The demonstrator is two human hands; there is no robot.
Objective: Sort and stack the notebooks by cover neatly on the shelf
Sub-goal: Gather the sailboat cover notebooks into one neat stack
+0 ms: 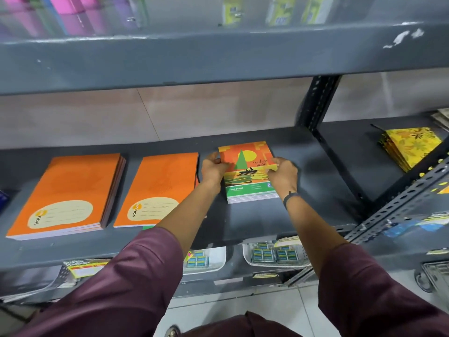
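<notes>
While both arms reach in, the left hand point(213, 169) and right hand point(283, 174) pinch the side edges of the sunset-boat picture notebook point(245, 164) topping its small stack on the grey metal shelf point(303, 190); two orange notebook stacks point(70, 190) lie just left.

My left hand point(213, 170) hides the boat-cover notebook's point(245, 166) left edge. I can't read its blurred script. The top-shelf packets point(279, 9) are blurred and cropped.
</notes>
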